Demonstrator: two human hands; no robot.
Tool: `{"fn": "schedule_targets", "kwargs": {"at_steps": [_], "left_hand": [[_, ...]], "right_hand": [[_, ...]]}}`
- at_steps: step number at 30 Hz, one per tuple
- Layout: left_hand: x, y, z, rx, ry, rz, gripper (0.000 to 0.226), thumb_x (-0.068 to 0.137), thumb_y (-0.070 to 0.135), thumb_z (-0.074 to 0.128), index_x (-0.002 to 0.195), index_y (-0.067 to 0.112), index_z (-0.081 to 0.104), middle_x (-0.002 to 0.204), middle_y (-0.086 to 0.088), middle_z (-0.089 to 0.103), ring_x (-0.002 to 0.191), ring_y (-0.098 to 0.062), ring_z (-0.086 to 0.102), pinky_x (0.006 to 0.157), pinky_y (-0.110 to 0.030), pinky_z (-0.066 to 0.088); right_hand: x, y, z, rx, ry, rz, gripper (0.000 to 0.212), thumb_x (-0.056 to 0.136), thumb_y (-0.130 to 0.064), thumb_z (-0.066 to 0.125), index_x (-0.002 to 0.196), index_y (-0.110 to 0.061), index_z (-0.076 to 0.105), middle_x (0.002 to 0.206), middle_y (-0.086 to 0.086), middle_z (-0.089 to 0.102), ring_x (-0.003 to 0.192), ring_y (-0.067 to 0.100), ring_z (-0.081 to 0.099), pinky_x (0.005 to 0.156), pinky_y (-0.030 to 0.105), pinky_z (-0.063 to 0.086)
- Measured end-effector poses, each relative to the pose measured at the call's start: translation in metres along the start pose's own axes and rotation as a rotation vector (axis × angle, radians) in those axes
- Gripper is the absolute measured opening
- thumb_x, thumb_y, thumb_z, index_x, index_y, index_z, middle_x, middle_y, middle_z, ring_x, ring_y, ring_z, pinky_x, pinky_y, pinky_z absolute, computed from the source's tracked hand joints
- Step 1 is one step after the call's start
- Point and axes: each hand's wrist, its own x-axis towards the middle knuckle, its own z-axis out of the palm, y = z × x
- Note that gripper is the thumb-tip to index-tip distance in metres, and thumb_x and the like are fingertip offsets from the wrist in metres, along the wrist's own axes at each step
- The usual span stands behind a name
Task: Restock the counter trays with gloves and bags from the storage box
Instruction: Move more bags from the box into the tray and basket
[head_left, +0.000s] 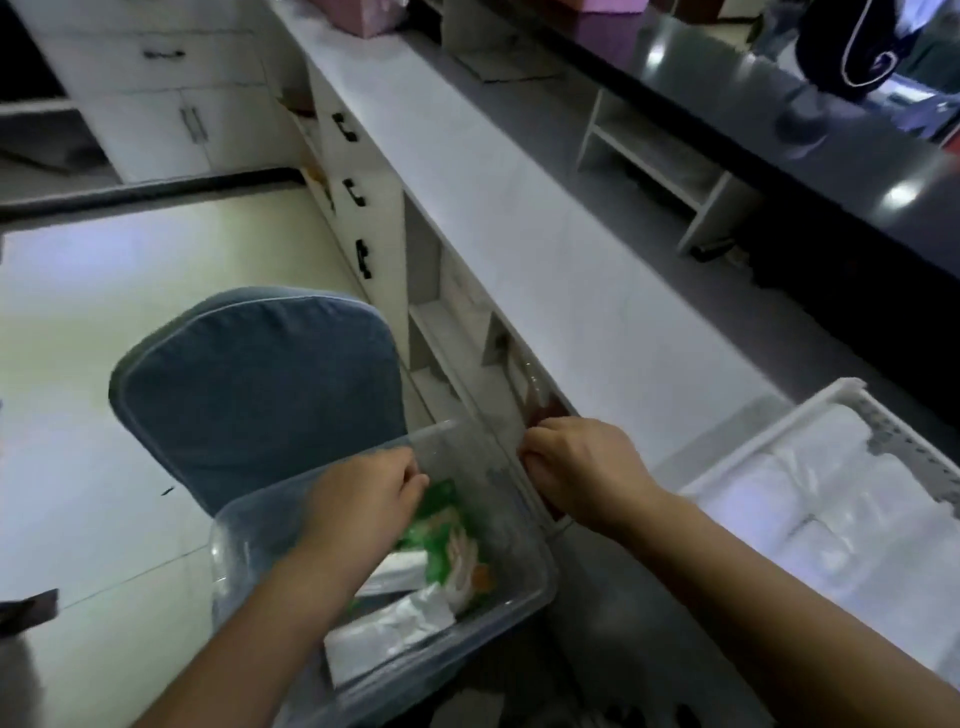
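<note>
Head view: reaching into the storage box for stock

Head view shows us both bare hands at a clear plastic storage box (524, 577) that sits on a blue padded chair (260, 384) just beside the white counter (519, 218). Our left hand (363, 499) is down inside the box, fingers curled toward a green printed packet (441, 525); whether it has already pinched the packet we cannot tell, since the fingertips are hidden. Below the packet lie white folded plastic bags (395, 629), loose in the bottom of the box.

Our right hand (576, 467) is closed over the far rim of the box, fingers pressed together on the edge nearest the counter, which looks to us like a steadying hold.

To the right, on the counter, stands a white perforated plastic tray (852, 410) already holding white bags (831, 499); it is well apart from the box.

We judge the step in hand to be drawing stock out of the box. To do it well we should keep the rim braced so the box does not slide on the soft seat, take one whole packet rather than a corner, and lift it clear of the wall before swinging toward the tray. The bags underneath are slippery and could drag out with it.
</note>
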Motion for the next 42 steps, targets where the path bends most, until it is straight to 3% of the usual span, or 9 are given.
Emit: {"fn": "schedule_targets", "kwargs": {"at_steps": [6,13,18,21,22,25,29,33,42], "left_hand": [[-0.010,-0.140,-0.015,0.066,-0.001,-0.195,0.016,0.087,0.031,0.053,0.075,0.024,0.060,0.076,0.004,0.067,0.070,-0.020,0.060,0.053,-0.028,0.033],[-0.018,-0.216,0.025,0.052,-0.095,-0.299,0.017,0.088,0.031,0.051,0.075,0.026,0.060,0.065,0.009,0.055,0.057,-0.013,0.048,0.042,-0.021,0.020],[-0.020,-0.248,0.064,0.110,-0.174,-0.369,0.014,0.086,0.023,0.053,0.075,0.024,0.062,0.069,0.003,0.065,0.057,-0.018,0.055,0.045,-0.023,0.034],[-0.018,-0.263,0.093,0.191,-0.172,-0.363,0.005,0.077,0.012,0.070,0.081,0.012,0.070,0.071,-0.009,0.070,0.058,-0.027,0.064,0.051,-0.031,0.051],[-0.016,-0.267,0.103,0.226,-0.185,-0.339,0.014,0.069,0.009,0.077,0.082,0.009,0.072,0.070,-0.011,0.071,0.057,-0.028,0.065,0.051,-0.032,0.053],[-0.008,-0.282,0.133,0.351,-0.207,-0.252,0.031,0.054,0.009,0.086,0.082,0.009,0.073,0.070,-0.010,0.071,0.058,-0.025,0.065,0.054,-0.032,0.055],[-0.006,-0.298,0.166,0.446,-0.231,-0.230,0.023,0.062,0.012,0.081,0.083,0.010,0.072,0.073,-0.010,0.072,0.064,-0.027,0.063,0.063,-0.034,0.051],[-0.010,-0.305,0.180,0.511,-0.174,-0.215,0.014,0.063,0.011,0.076,0.075,0.010,0.070,0.065,-0.009,0.068,0.059,-0.027,0.057,0.060,-0.032,0.042],[-0.010,-0.305,0.182,0.581,-0.063,-0.163,0.010,0.065,0.004,0.067,0.060,0.013,0.064,0.051,-0.005,0.058,0.052,-0.025,0.051,0.055,-0.029,0.032]], "right_hand": [[0.071,-0.078,0.088,0.070,-0.187,-0.009,0.016,0.086,-0.028,0.054,0.087,-0.017,0.066,0.086,0.009,0.070,0.078,0.034,0.064,0.060,0.037,0.047],[0.083,-0.076,0.190,0.179,-0.457,0.242,0.019,0.088,-0.025,0.054,0.099,-0.017,0.067,0.100,0.011,0.070,0.093,0.033,0.063,0.067,0.035,0.046],[0.088,-0.063,0.268,0.199,-0.643,0.264,0.022,0.090,-0.024,0.051,0.102,-0.017,0.067,0.104,0.013,0.070,0.094,0.034,0.063,0.071,0.036,0.048],[0.095,-0.067,0.318,0.236,-0.716,0.223,0.022,0.090,-0.022,0.051,0.103,-0.019,0.068,0.108,0.010,0.070,0.097,0.031,0.063,0.075,0.033,0.048],[0.097,-0.070,0.335,0.263,-0.736,0.200,0.022,0.089,-0.020,0.051,0.103,-0.019,0.069,0.110,0.008,0.070,0.098,0.029,0.063,0.077,0.032,0.048],[0.104,-0.077,0.382,0.314,-0.747,0.146,0.025,0.087,-0.015,0.054,0.108,-0.017,0.068,0.115,0.007,0.067,0.102,0.026,0.062,0.081,0.029,0.046],[0.111,-0.077,0.434,0.357,-0.714,0.189,0.041,0.085,-0.011,0.058,0.126,-0.013,0.055,0.133,0.013,0.053,0.119,0.028,0.050,0.096,0.031,0.041],[0.106,-0.081,0.472,0.240,-0.716,0.172,0.054,0.084,-0.018,0.060,0.135,-0.016,0.043,0.139,0.008,0.046,0.122,0.029,0.044,0.104,0.036,0.034],[0.093,-0.086,0.481,0.151,-0.630,0.080,0.027,0.079,-0.029,0.063,0.102,-0.016,0.065,0.110,0.011,0.054,0.104,0.029,0.043,0.083,0.035,0.034]]}}
